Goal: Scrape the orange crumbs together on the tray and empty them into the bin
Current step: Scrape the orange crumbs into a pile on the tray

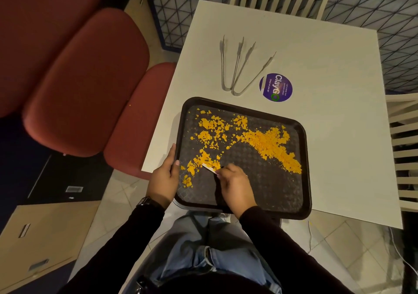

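orange crumbs [267, 142], flaky and jagged, litter the dark textured tray [303, 212]; my left hand [164, 178] clamps its rim, my right hand [236, 185] pinches a thin flat scraper [209, 168].

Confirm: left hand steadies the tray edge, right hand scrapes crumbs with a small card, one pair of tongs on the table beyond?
Not quite: the head view shows two pairs of tongs, not one. The rest holds: left hand grips the tray edge, right hand pushes orange crumbs with a small card.
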